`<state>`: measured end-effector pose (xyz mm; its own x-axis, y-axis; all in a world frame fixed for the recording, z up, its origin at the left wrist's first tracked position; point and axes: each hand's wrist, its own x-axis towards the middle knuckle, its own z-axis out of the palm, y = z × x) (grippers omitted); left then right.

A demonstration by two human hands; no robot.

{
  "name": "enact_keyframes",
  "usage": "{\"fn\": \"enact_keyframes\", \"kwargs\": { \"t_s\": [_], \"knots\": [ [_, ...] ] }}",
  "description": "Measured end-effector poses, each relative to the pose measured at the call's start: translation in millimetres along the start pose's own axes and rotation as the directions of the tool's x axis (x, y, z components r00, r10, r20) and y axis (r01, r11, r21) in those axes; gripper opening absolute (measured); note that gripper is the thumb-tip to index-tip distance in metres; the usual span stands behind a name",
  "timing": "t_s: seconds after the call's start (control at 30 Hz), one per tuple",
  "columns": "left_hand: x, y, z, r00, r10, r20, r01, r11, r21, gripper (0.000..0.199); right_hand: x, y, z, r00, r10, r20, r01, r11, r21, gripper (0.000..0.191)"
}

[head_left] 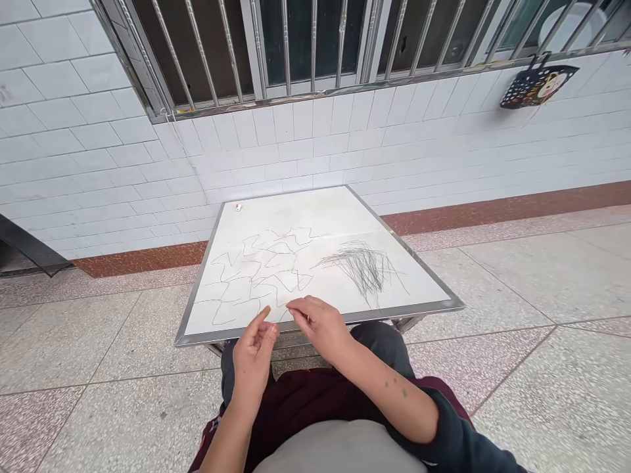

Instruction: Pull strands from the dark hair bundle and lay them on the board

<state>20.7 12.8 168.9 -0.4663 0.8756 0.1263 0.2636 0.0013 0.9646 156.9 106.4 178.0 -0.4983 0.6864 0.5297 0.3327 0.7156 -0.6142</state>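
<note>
At the near edge of the white table [300, 213] my hands are close together, fingertips apart. My right hand [323, 326] is closed in a pinch, with a thin dark wire-like strand faintly visible at its fingertips. The thumb of my left hand [252, 355] presses toward its curled fingers while the index finger points forward; anything between them is too thin to make out. Several bent, zigzag strands [266, 266] lie spread over the table's left half. To the right is a loose pile of straighter dark strands [365, 266].
A small white and red object [238, 207] sits at the table's far left corner. Behind the table stands a white tiled wall [296, 148] with a barred window [300, 46]. A dotted black basket [535, 85] hangs on the right. My knees are under the near edge.
</note>
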Motion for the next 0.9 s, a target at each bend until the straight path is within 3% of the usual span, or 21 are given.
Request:
{"fn": "enact_keyframes", "kwargs": {
  "t_s": [0.07, 0.2, 0.43, 0.57, 0.77, 0.9],
  "knots": [
    [1, 6, -8.0, 0.998, 0.023, -0.052, -0.022, 0.999, 0.028, 0.043, -1, 0, -2, 1.0, -0.015, 0.012, 0.016, 0.997, -0.075, 0.022],
    [-3, 18, -7.5, 0.996, 0.083, -0.036, -0.08, 0.993, 0.085, 0.038, -4, 1, -2, 0.998, -0.052, 0.035, 0.057, 0.981, -0.183, 0.024],
    [-8, 34, -6.6, 1.0, -0.023, -0.013, 0.021, 0.985, -0.171, 0.045, -6, 4, -3, 0.997, -0.071, 0.029, 0.076, 0.971, -0.227, 0.025],
    [-9, 33, -9.2, 0.999, -0.033, 0.034, 0.033, 0.999, -0.023, 0.036, -5, 2, -6, 0.999, -0.028, 0.037, 0.034, 0.987, -0.155, 0.023],
    [-10, 26, -5.8, 0.993, 0.094, -0.069, -0.079, 0.977, 0.196, 0.032, -2, 2, -11, 0.996, 0.018, 0.088, -0.023, 0.998, 0.06, 0.02],
    [-10, 21, -4.0, 0.989, 0.128, -0.072, -0.109, 0.968, 0.225, 0.035, -2, 1, -12, 0.995, 0.039, 0.093, -0.047, 0.995, 0.087, 0.02]
  ]
}}
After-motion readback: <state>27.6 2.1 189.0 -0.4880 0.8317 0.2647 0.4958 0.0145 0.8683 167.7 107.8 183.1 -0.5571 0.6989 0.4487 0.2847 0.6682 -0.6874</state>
